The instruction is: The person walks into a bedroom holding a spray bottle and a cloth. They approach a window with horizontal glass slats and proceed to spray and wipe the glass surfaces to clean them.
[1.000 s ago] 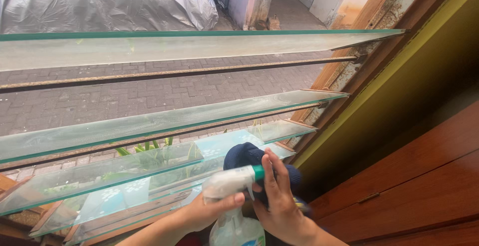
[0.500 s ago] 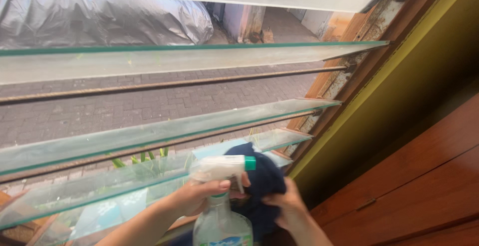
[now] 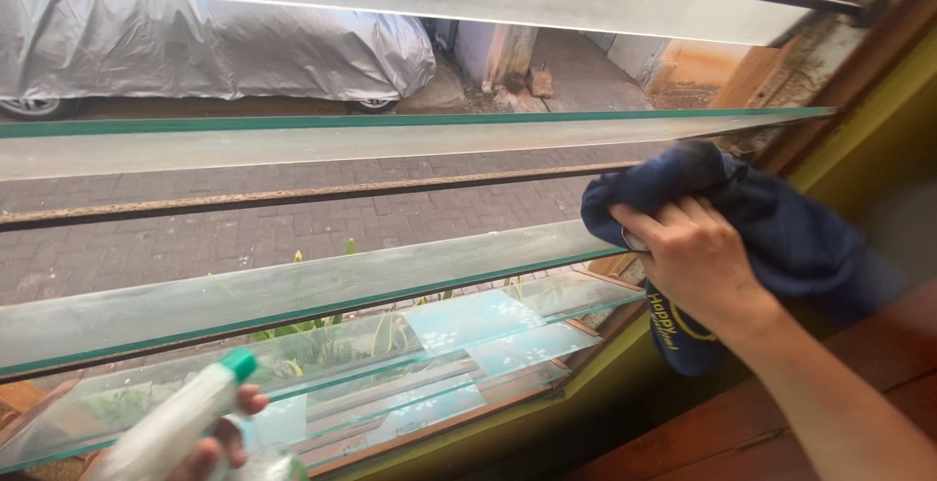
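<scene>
One dark blue cloth [image 3: 781, 227] is bunched in the right hand [image 3: 695, 259], fingers clamped on it against the louvre window's right end. One spray bottle [image 3: 171, 427], low left, is gripped by the left hand [image 3: 220, 442]. About six glass slats [image 3: 293, 291] sit in a wooden frame [image 3: 859, 61], with brick paving [image 3: 244, 227] outside.

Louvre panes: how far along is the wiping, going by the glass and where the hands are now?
No pane looks finished: the middle pane shows a hazy film, the upper pane looks cloudy. In hand: the right hand holds a dark blue cloth at the right end of the panes, near the frame; the left hand holds a spray bottle low down. Left: seemingly every pane, including the lower panes.
</scene>
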